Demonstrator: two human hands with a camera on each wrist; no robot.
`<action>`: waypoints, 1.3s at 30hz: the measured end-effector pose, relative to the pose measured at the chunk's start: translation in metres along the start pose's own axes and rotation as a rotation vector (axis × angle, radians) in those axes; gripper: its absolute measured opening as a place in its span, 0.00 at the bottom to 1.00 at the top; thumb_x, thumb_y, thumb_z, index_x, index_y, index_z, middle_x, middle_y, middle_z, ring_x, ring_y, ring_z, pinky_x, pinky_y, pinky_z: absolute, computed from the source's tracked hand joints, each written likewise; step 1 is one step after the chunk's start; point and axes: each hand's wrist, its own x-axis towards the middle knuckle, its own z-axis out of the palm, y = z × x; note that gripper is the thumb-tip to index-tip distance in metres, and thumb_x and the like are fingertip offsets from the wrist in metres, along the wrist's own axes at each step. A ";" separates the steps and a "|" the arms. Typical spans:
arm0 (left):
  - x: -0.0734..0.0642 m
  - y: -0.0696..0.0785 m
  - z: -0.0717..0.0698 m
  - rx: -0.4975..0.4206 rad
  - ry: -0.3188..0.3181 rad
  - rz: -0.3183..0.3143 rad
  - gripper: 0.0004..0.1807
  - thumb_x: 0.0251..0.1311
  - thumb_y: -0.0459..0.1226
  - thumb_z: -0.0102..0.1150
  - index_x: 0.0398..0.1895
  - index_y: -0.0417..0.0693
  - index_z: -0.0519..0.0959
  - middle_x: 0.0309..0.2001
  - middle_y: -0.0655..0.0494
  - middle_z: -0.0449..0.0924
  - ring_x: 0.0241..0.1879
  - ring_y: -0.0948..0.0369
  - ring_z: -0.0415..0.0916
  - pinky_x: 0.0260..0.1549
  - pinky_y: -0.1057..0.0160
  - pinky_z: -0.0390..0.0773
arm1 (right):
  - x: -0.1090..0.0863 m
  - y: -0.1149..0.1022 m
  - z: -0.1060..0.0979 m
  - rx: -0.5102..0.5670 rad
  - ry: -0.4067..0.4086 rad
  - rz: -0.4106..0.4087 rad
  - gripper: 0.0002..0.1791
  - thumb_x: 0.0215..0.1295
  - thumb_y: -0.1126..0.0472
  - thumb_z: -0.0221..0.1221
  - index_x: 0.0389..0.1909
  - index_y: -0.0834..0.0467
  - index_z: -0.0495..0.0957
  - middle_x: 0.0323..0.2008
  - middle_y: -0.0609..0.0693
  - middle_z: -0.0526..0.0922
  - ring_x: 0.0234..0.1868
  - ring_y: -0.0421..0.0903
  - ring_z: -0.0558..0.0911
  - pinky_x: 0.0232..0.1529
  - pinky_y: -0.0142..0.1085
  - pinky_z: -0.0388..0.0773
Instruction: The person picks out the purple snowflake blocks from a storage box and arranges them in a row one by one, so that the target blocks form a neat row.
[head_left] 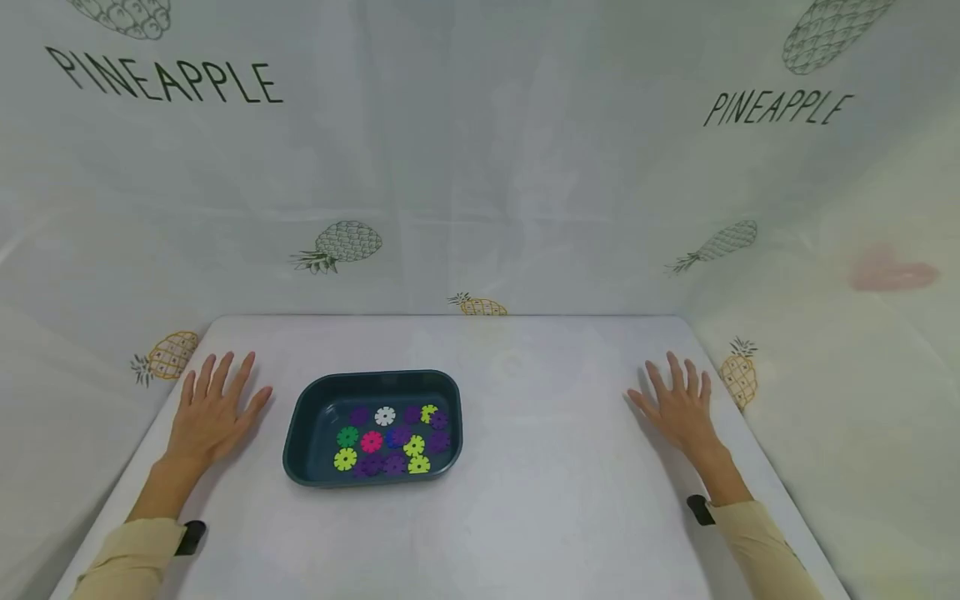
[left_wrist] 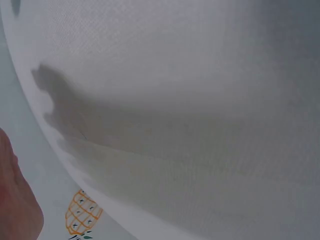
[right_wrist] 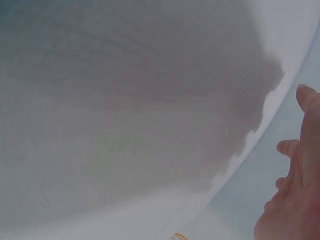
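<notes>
In the head view a dark teal tray (head_left: 318, 427) stands on the white table, left of the middle. Small notched plastic discs lie in it: several purple and yellow ones, plus a white disc (head_left: 385, 416), a green disc (head_left: 347, 437), a pink disc (head_left: 372, 442) and some blue. To the tray's left, my left hand (head_left: 210, 421) is spread with straight fingers and holds nothing. Far to the right, my right hand (head_left: 682, 414) is likewise spread, nothing in it. Each wrist view catches only part of its hand, the left hand (left_wrist: 17, 195) and right hand (right_wrist: 295, 185), with shadows below.
The white table (head_left: 540, 467) runs back to a pale curtain (head_left: 525, 167) printed with pineapples and lettering, which also hangs along both sides. A dark band (head_left: 191, 538) sits at the left wrist and another dark band (head_left: 701, 510) at the right wrist.
</notes>
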 end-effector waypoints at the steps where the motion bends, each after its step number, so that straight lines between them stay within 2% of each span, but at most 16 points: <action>1: 0.000 0.000 0.000 -0.002 0.001 0.000 0.42 0.76 0.56 0.45 0.84 0.49 0.44 0.77 0.29 0.47 0.79 0.36 0.33 0.74 0.36 0.29 | 0.001 0.000 0.000 0.005 0.010 -0.007 0.38 0.68 0.44 0.62 0.70 0.64 0.67 0.73 0.72 0.55 0.72 0.77 0.53 0.66 0.75 0.44; 3: 0.001 0.002 -0.002 -0.003 0.011 0.001 0.42 0.75 0.55 0.46 0.83 0.48 0.46 0.77 0.29 0.49 0.79 0.35 0.35 0.73 0.35 0.32 | 0.003 0.000 0.002 0.016 0.063 -0.034 0.36 0.68 0.47 0.62 0.68 0.66 0.68 0.71 0.74 0.58 0.70 0.78 0.56 0.66 0.74 0.47; 6: 0.004 0.008 -0.006 -0.017 0.066 -0.003 0.36 0.76 0.50 0.49 0.79 0.41 0.56 0.73 0.26 0.55 0.74 0.31 0.49 0.71 0.32 0.45 | 0.008 -0.001 0.002 0.051 0.196 -0.113 0.31 0.65 0.56 0.65 0.62 0.71 0.72 0.64 0.76 0.67 0.64 0.78 0.64 0.63 0.71 0.57; 9: 0.008 0.015 -0.011 -0.054 0.150 -0.009 0.28 0.75 0.42 0.52 0.69 0.32 0.67 0.65 0.23 0.63 0.62 0.28 0.63 0.61 0.30 0.63 | 0.015 -0.005 0.001 0.097 0.326 -0.193 0.24 0.59 0.67 0.67 0.54 0.74 0.76 0.53 0.76 0.76 0.55 0.75 0.73 0.56 0.68 0.66; 11: 0.012 0.021 -0.014 -0.094 0.187 -0.025 0.23 0.74 0.39 0.54 0.63 0.28 0.71 0.60 0.23 0.67 0.56 0.28 0.69 0.53 0.30 0.70 | 0.019 -0.010 0.000 0.125 0.369 -0.223 0.20 0.56 0.72 0.68 0.49 0.74 0.78 0.47 0.73 0.79 0.50 0.73 0.76 0.52 0.67 0.70; 14: 0.015 0.029 -0.018 -0.158 0.200 -0.060 0.21 0.74 0.36 0.55 0.61 0.27 0.73 0.57 0.24 0.70 0.51 0.30 0.72 0.46 0.31 0.73 | 0.024 -0.020 -0.002 0.151 0.376 -0.230 0.17 0.54 0.75 0.69 0.45 0.73 0.80 0.43 0.70 0.81 0.47 0.71 0.79 0.48 0.64 0.73; 17: 0.017 0.038 -0.021 -0.230 0.192 -0.095 0.21 0.75 0.36 0.54 0.62 0.28 0.73 0.57 0.25 0.69 0.51 0.31 0.74 0.45 0.31 0.73 | 0.027 -0.032 -0.005 0.173 0.358 -0.222 0.16 0.55 0.76 0.70 0.45 0.72 0.80 0.44 0.69 0.82 0.46 0.70 0.79 0.46 0.63 0.74; 27: 0.015 0.062 -0.020 -0.423 0.239 -0.091 0.20 0.73 0.33 0.57 0.63 0.29 0.74 0.55 0.29 0.73 0.46 0.36 0.77 0.46 0.35 0.77 | 0.039 -0.065 -0.012 0.238 0.351 -0.248 0.15 0.57 0.76 0.69 0.46 0.72 0.81 0.45 0.67 0.82 0.46 0.67 0.80 0.48 0.59 0.76; 28: 0.014 0.064 -0.020 -0.439 0.239 -0.093 0.20 0.74 0.33 0.57 0.63 0.29 0.74 0.54 0.30 0.74 0.46 0.37 0.78 0.47 0.41 0.79 | 0.040 -0.068 -0.012 0.247 0.351 -0.256 0.15 0.57 0.76 0.69 0.46 0.71 0.81 0.45 0.67 0.82 0.46 0.66 0.80 0.48 0.58 0.76; 30: 0.012 0.068 -0.020 -0.468 0.240 -0.096 0.20 0.74 0.34 0.57 0.63 0.30 0.74 0.54 0.30 0.75 0.46 0.38 0.78 0.47 0.57 0.81 | 0.041 -0.076 -0.013 0.269 0.349 -0.272 0.15 0.58 0.76 0.69 0.46 0.71 0.81 0.45 0.66 0.82 0.46 0.65 0.80 0.48 0.57 0.76; 33: 0.009 0.073 -0.019 -0.494 0.227 -0.115 0.20 0.75 0.35 0.56 0.63 0.30 0.75 0.54 0.31 0.76 0.47 0.39 0.78 0.43 0.81 0.69 | 0.043 -0.089 -0.014 0.301 0.339 -0.288 0.15 0.58 0.76 0.68 0.47 0.70 0.81 0.45 0.64 0.83 0.47 0.64 0.80 0.49 0.56 0.76; 34: 0.008 0.075 -0.019 -0.499 0.219 -0.126 0.21 0.76 0.36 0.56 0.64 0.31 0.74 0.54 0.32 0.76 0.47 0.40 0.78 0.42 0.85 0.63 | 0.044 -0.093 -0.015 0.310 0.334 -0.292 0.15 0.59 0.75 0.68 0.47 0.70 0.81 0.46 0.64 0.82 0.48 0.64 0.80 0.50 0.56 0.76; 35: 0.007 0.076 -0.018 -0.504 0.212 -0.136 0.21 0.76 0.37 0.55 0.64 0.30 0.74 0.54 0.31 0.76 0.47 0.40 0.78 0.41 0.87 0.61 | 0.045 -0.098 -0.016 0.320 0.328 -0.292 0.15 0.59 0.75 0.67 0.48 0.70 0.81 0.46 0.64 0.82 0.49 0.63 0.80 0.51 0.55 0.76; 39: 0.003 0.083 -0.017 -0.511 0.170 -0.189 0.22 0.78 0.39 0.52 0.64 0.31 0.75 0.53 0.32 0.77 0.48 0.41 0.77 0.40 0.87 0.60 | 0.050 -0.114 -0.016 0.357 0.303 -0.291 0.15 0.62 0.74 0.67 0.49 0.69 0.81 0.48 0.63 0.82 0.52 0.62 0.80 0.53 0.54 0.76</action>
